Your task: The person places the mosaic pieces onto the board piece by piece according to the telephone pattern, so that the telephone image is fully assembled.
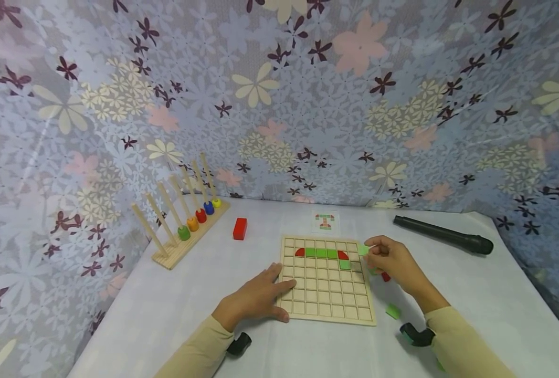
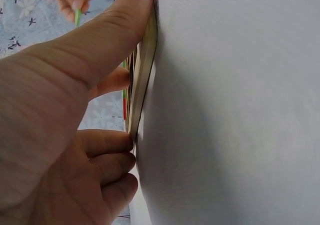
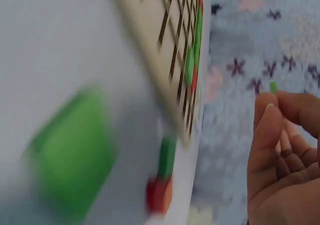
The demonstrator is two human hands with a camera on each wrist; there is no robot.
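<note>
A wooden grid board [image 1: 324, 302] lies on the table with a row of green square tiles [image 1: 321, 253] between two red quarter-round tiles [image 1: 300, 252]. One more green tile [image 1: 345, 265] sits below the row's right end. My left hand [image 1: 255, 296] rests at the board's left side, its index finger over the grid and its thumb by the near corner. Beyond the board's right edge, my right hand [image 1: 397, 265] pinches a green tile [image 1: 362, 249] between thumb and index finger. That hand partly hides loose green and red tiles [image 1: 385, 276] on the table.
A printed pattern card [image 1: 325, 222] lies behind the board. To the left are a red block [image 1: 240, 229] and a wooden peg stand [image 1: 191, 239] with coloured beads. A black microphone [image 1: 442, 234] lies at right; another green tile [image 1: 393, 311] is near my right wrist.
</note>
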